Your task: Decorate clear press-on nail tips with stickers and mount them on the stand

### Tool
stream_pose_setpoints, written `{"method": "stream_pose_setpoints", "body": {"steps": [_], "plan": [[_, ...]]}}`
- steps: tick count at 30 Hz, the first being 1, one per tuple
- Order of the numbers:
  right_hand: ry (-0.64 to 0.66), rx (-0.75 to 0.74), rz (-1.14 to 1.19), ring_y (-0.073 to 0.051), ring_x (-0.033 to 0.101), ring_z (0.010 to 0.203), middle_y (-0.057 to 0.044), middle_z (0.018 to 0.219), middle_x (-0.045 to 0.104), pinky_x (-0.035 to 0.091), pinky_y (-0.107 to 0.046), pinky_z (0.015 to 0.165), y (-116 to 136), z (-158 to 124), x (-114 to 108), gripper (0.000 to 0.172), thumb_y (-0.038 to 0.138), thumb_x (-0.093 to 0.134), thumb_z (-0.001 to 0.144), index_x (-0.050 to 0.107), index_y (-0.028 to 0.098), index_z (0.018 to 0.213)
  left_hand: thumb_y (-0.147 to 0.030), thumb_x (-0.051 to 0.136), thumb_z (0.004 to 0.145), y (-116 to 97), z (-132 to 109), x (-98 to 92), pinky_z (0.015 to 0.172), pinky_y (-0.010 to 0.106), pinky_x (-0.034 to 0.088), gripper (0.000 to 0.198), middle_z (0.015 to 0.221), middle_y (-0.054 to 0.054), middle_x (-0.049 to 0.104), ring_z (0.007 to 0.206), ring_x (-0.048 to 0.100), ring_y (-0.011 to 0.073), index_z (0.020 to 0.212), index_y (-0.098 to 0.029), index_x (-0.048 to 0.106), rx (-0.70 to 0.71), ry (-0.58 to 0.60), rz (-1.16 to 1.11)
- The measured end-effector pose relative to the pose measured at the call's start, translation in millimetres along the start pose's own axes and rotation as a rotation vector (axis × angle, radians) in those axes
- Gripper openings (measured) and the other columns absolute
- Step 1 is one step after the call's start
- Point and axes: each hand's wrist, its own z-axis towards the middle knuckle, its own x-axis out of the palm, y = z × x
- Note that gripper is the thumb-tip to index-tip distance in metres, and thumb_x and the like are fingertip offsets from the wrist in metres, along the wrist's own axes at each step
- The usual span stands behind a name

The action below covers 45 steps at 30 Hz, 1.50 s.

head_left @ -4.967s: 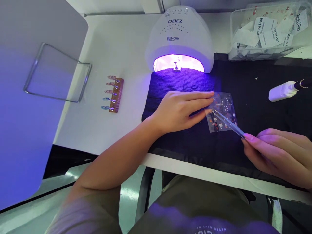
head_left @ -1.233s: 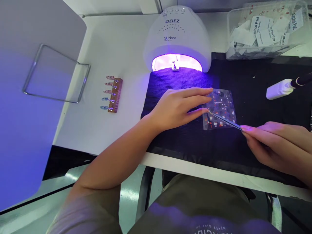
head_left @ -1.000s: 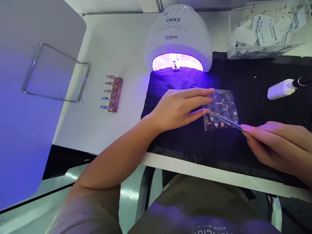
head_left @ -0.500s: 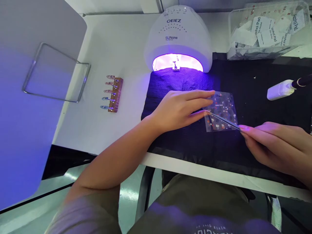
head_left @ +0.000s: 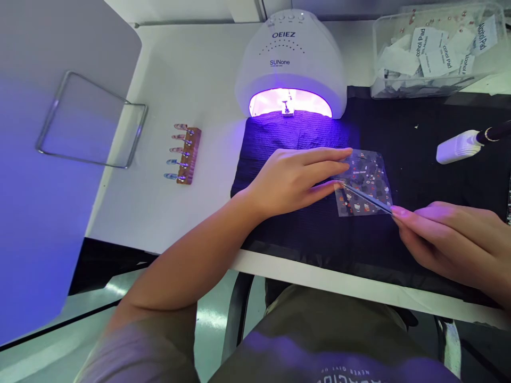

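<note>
1. Clear, square plastic sheet printed with small red and white motifs [head_left: 361,173]: right of the frame's centre, over the black cloth [head_left: 303,234]; its left edge at the person's left hand [head_left: 291,180].
2. Left hand palm down; fingers stretched out, narrow gaps between them, tips at the sheet's left part; cannot tell whether any fingertip is tucked beneath.
3. Right hand [head_left: 451,239], right edge of the frame; fingers pinched on slim, blue-grey metal tweezers [head_left: 371,200]; tweezer tip up and leftward, just beside the left hand's lowest fingertip; too small to tell whether it has hold of anything.
4. Bracing: best close to the tip, I judge; film this thin would probably buckle or slide if pressed only at a far corner.
5. Angle: the low slant looks right; a steep jab could score or crease the film; small, shallow strokes should serve better.
6. Grip: light pinch advisable; right wrist rested on the cloth would likely steady the point.
7. Skin: tip very near that fingertip; pressure best aimed away from it.
8. Surroundings: white domed lamp [head_left: 293,69] glowing violet at upper centre, glare on film possible; white bottle with black cap [head_left: 458,147] at upper right, apart from the right hand; worth minding when lifting the arm.
</note>
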Motion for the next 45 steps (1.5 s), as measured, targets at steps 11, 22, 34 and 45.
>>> {"method": "stream_pose_setpoints", "body": {"steps": [11, 22, 34, 45], "plan": [[-0.003, -0.052, 0.008, -0.015, 0.067, 0.066, 0.002, 0.088, 0.073, 0.058, -0.033, 0.06, 0.3, 3.6, -3.7, 0.036, -0.001, 0.076, 0.103, 0.069, 0.012, 0.136, -0.031, 0.069, 0.118, -2.1, 2.6, -1.0, 0.093, 0.028, 0.074, 0.021, 0.148, 0.006, 0.085, 0.122, 0.089, 0.0193, 0.134, -0.024, 0.078, 0.006, 0.004, 0.017], [0.042, -0.015, 0.03, -0.016, 0.069, 0.069, 0.001, 0.092, 0.073, 0.062, -0.033, 0.061, 3.2, -1.6, -6.4, 0.037, 0.001, 0.077, 0.103, 0.071, 0.015, 0.137, -0.033, 0.067, 0.119, -3.4, 3.0, -3.3, 0.093, 0.029, 0.074, 0.021, 0.149, 0.005, 0.085, 0.124, 0.089, 0.0191, 0.135, -0.025, 0.078, 0.006, 0.011, 0.013], [0.023, -0.041, 0.011, -0.014, 0.067, 0.068, 0.002, 0.092, 0.073, 0.062, -0.032, 0.06, 2.3, 1.8, -3.9, 0.033, 0.002, 0.074, 0.105, 0.07, 0.015, 0.134, -0.034, 0.066, 0.119, -3.9, 2.2, -3.6, 0.093, 0.029, 0.074, 0.021, 0.151, 0.004, 0.084, 0.124, 0.089, 0.0187, 0.136, -0.027, 0.077, -0.006, 0.027, 0.032], [0.031, -0.035, 0.038, -0.015, 0.064, 0.072, 0.0, 0.095, 0.07, 0.058, -0.034, 0.06, 4.1, -0.6, -0.2, 0.031, 0.001, 0.075, 0.105, 0.071, 0.013, 0.133, -0.03, 0.071, 0.116, -2.5, 2.1, -3.0, 0.09, 0.027, 0.074, 0.02, 0.148, 0.004, 0.085, 0.12, 0.09, 0.0183, 0.136, -0.025, 0.074, 0.05, -0.028, 0.034]]}}
